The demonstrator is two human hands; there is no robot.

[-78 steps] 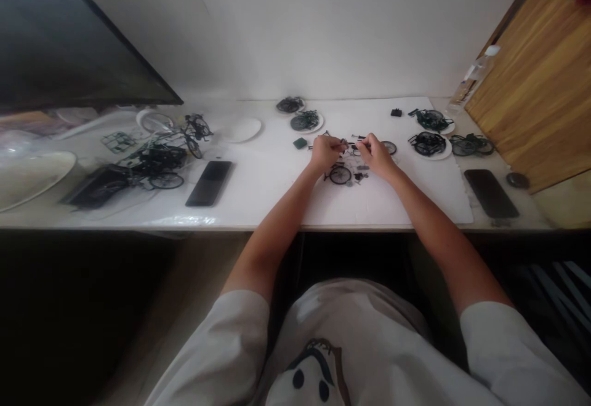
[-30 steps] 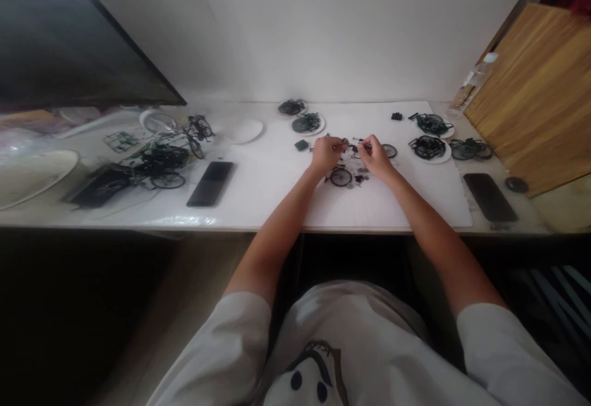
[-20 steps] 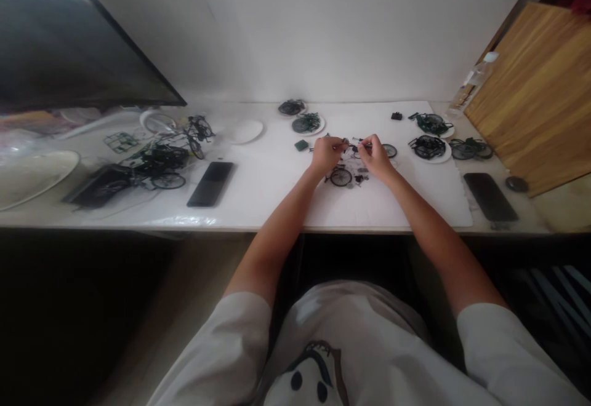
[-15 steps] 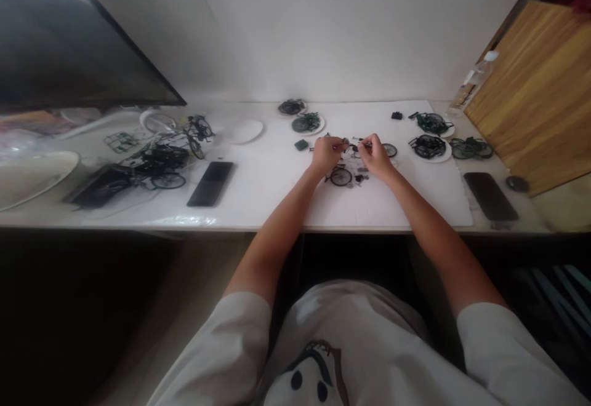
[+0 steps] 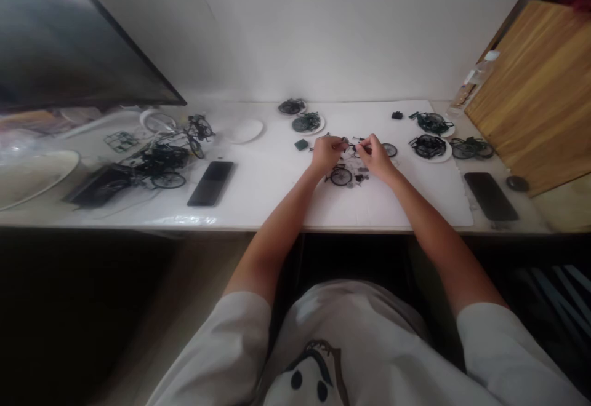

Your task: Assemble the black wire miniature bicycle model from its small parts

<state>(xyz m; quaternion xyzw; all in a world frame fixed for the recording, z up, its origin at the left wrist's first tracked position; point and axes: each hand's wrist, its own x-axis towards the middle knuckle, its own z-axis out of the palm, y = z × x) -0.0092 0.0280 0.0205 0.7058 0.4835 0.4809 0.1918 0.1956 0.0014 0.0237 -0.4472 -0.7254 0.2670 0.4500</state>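
Observation:
My left hand [image 5: 327,154] is pinched closed around a small dark part of a model bicycle, mostly hidden by the fingers. Close beside it, my right hand [image 5: 375,157] is closed in a pinch on another thin dark bit; whether the two pieces join I cannot tell. A small spoked wheel [image 5: 390,150] shows just past the right hand. Below the hands lies a model bicycle wheel [image 5: 341,176] with a dark frame piece. Several tiny loose parts [image 5: 361,178] are scattered to its right. A dark green block [image 5: 301,144] lies left of my left hand.
White plates carry model bicycle parts at the back [image 5: 308,122] and right [image 5: 428,147]. More model bicycles [image 5: 161,160] crowd the left. Phones lie left [image 5: 210,183] and right [image 5: 491,196]. A bottle [image 5: 473,83] leans by a wooden board [image 5: 535,92].
My right hand's fingertips have shifted slightly left, toward the left hand. The left hand stays in place, still pinching.

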